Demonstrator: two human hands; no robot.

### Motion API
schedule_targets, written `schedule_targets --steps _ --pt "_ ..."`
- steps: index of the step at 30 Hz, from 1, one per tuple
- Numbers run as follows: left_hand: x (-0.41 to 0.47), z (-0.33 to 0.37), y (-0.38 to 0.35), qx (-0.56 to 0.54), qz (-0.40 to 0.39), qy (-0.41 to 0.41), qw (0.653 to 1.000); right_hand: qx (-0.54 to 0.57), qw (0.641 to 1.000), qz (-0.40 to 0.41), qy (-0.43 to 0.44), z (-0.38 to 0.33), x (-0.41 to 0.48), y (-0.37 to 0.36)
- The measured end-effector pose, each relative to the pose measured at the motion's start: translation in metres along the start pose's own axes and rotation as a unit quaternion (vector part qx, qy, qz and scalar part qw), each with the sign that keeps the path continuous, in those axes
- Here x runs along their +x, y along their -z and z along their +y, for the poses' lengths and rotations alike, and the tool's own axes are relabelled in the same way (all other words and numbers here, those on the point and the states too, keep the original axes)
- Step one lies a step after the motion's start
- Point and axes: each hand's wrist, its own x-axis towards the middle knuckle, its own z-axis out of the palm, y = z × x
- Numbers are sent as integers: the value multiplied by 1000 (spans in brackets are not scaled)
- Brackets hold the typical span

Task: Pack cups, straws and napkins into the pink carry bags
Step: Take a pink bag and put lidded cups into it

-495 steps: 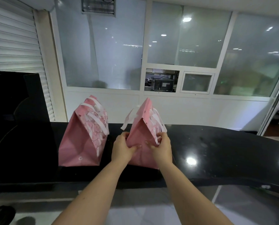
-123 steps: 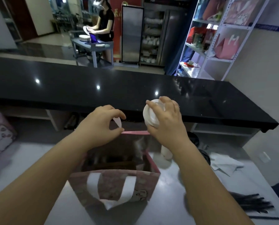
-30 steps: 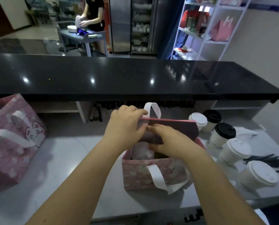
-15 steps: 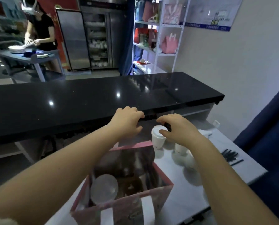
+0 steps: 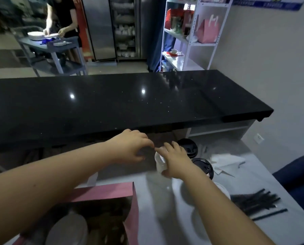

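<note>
One cup bagged.
Our right hand fingers clamp another cup; left hand slack, empty; straws, napkins at 3 o'clock unpacked.

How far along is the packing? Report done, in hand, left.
Done: one white-lidded cup sits in the pink bag. In hand: the right hand grips another white cup; the left hand hovers empty. Left: black-lidded cups, straws and napkins lie outside on the counter.
</note>
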Motion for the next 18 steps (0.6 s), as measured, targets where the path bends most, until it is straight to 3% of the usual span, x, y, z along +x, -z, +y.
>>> schedule_targets --steps 6,10,14,18 --pt "6 -1 3 -30 22 31 999 -40 999 11 0 -3 22 -19" --pt "1 4 11 -37 40 37 998 -53 997 44 45 -12 12 -24" --pt "-17 7 22 -35 64 40 997 -7 992 91 82 -20 -10 -4" --pt "-46 10 35 -27 97 31 994 10 987 146 67 -28 -40 34"
